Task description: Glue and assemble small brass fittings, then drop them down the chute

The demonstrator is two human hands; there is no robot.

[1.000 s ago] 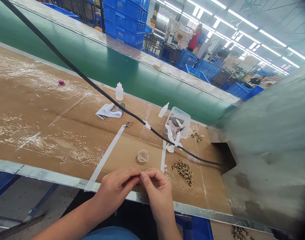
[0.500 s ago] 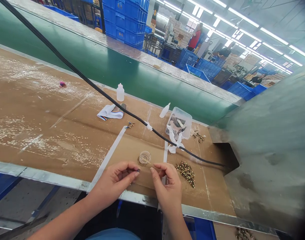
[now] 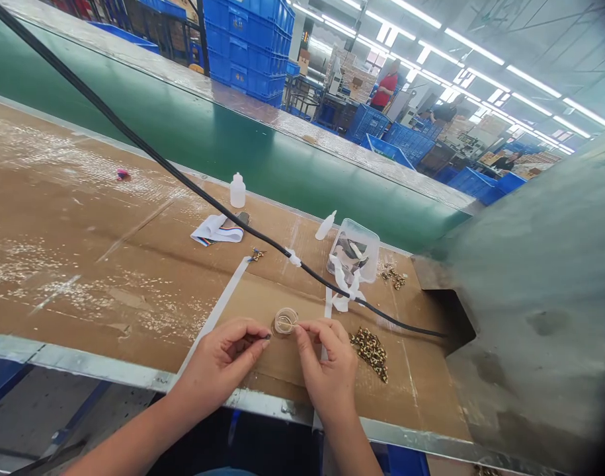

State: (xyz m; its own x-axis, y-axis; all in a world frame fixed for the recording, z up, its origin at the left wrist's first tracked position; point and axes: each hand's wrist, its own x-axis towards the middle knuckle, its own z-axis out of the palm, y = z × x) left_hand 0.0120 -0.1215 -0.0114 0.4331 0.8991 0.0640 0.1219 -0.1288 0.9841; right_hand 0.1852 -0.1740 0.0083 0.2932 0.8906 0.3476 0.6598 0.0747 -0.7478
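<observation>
Cardboard-covered bench (image 3: pixel 108 264) here, folks: that small dark piece (image 3: pixel 267 336) is pinched tight in your left hand (image 3: pixel 217 360), tips aimed right, though it's too tiny to read its long axis. Your right hand (image 3: pixel 329 367) is nearer the clear coil (image 3: pixel 285 320), fingers (image 3: pixel 307 327) close together beside it; can't tell if they're holding anything. Spotted beads (image 3: pixel 370 354) lie just right of them.

The work surface is matt brown corrugated cardboard (image 3: pixel 108 264), rough and scuffed with pale scratches, edged by a smooth galvanised steel strip (image 3: pixel 84 360). A clear plastic ring (image 3: pixel 285 320) and a clear plastic tray (image 3: pixel 362 239) look glossy, while a white plastic dropper bottle (image 3: pixel 237 193) looks smooth and semi-matt. A black rubber cable (image 3: pixel 322 277) has a faint sheen, and a green conveyor belt (image 3: pixel 233 158) shines.
</observation>
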